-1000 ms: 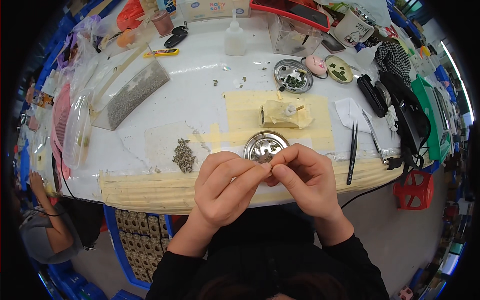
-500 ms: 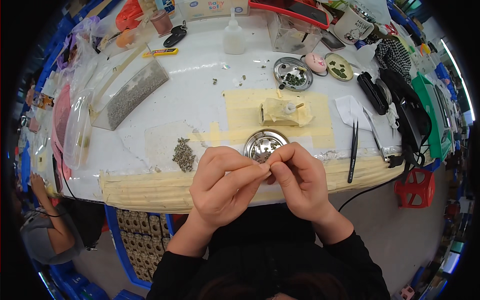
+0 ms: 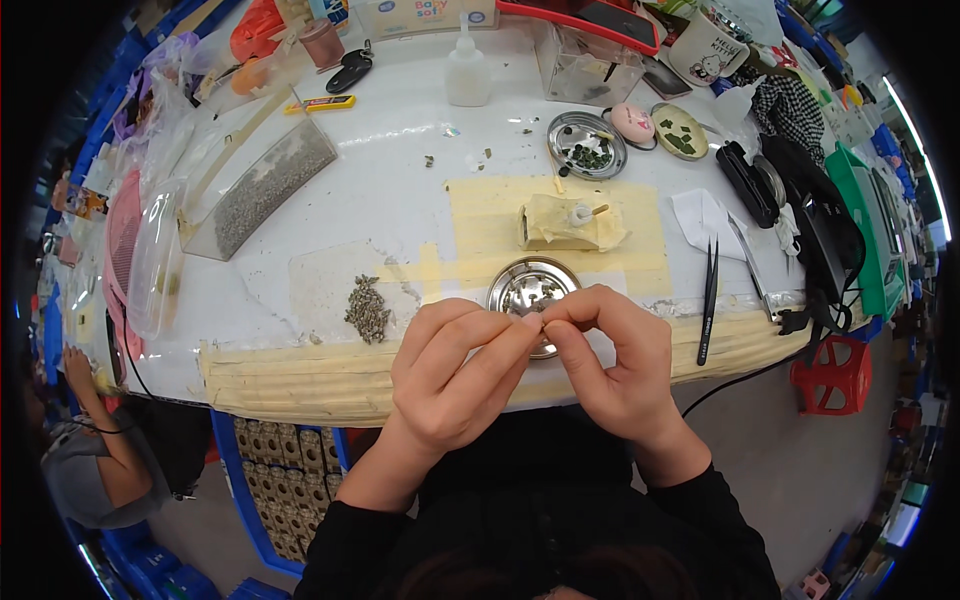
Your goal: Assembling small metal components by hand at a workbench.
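Note:
My left hand [image 3: 452, 378] and my right hand [image 3: 622, 368] meet fingertip to fingertip over the near side of a round metal dish [image 3: 496, 281]. Thumb and forefinger of each are pinched together. Whatever sits between them is too small or too hidden to make out. Small dull bits lie scattered in the dish, whose near edge is partly covered by my fingers. Left of my hands is a heap of grey-green granules [image 3: 367, 310] on a thin clear sheet. Just beyond the dish stands a small block wrapped in yellowish tape [image 3: 560, 236], with a white nozzle-like piece and short stick on top.
Black tweezers [image 3: 708, 305] and a silver tool [image 3: 752, 270] lie at right, beside white paper [image 3: 700, 222]. Farther back are a metal lid with dark green bits [image 3: 590, 158], a white squeeze bottle [image 3: 467, 75] and a clear tray of granules [image 3: 275, 185]. Yellow tape [image 3: 290, 380] covers the table's front edge.
Both hands have shifted slightly to the right, still pinched together. A bit more of the metal dish's near rim shows beneath my fingertips.

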Motion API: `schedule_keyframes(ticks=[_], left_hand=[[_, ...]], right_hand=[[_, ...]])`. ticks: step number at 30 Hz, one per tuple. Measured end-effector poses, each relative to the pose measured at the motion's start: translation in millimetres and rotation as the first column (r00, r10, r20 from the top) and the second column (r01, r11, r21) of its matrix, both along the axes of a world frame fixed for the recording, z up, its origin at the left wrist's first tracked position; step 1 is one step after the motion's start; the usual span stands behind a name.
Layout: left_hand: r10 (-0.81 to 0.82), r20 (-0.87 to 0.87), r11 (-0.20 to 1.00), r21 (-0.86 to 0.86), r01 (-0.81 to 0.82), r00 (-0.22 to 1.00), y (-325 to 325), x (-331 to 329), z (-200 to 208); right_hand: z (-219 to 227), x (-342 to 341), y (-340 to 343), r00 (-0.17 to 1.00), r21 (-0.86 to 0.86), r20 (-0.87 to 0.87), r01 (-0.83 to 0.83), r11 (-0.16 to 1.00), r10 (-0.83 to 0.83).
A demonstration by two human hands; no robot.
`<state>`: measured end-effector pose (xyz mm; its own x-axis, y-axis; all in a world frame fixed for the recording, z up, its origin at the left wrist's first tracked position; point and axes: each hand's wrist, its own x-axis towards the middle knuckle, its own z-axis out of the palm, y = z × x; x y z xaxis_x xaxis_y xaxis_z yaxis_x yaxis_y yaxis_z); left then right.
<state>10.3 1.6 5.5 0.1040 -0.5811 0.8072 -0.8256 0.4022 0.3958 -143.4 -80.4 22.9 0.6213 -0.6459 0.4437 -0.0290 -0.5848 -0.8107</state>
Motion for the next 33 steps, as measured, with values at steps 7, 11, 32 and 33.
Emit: schedule_keyframes(ticks=[7, 11, 32, 33], left_hand=[[-0.033, -0.062, 0.999, -0.006, 0.033, 0.998, 0, 1, 0], [-0.065, -0.146, 0.998, 0.0, 0.066, 0.987, 0, 3, 0], [-0.196, -0.362, 0.978, 0.002, 0.211, 0.912, 5, 12, 0], [-0.192, -0.362, 0.978, 0.005, 0.207, 0.912, 5, 12, 0]], right_hand=[[-8, 2, 5, 0.988, 0.486, 0.136, -0.135, 0.863, 0.077], [-5, 4, 6, 0.971, 0.602, 0.208, -0.221, 0.768, 0.116], [4, 12, 14, 0.949, 0.732, 0.295, -0.299, 0.612, 0.11], [3, 12, 14, 0.948, 0.715, 0.304, -0.291, 0.636, 0.091]])
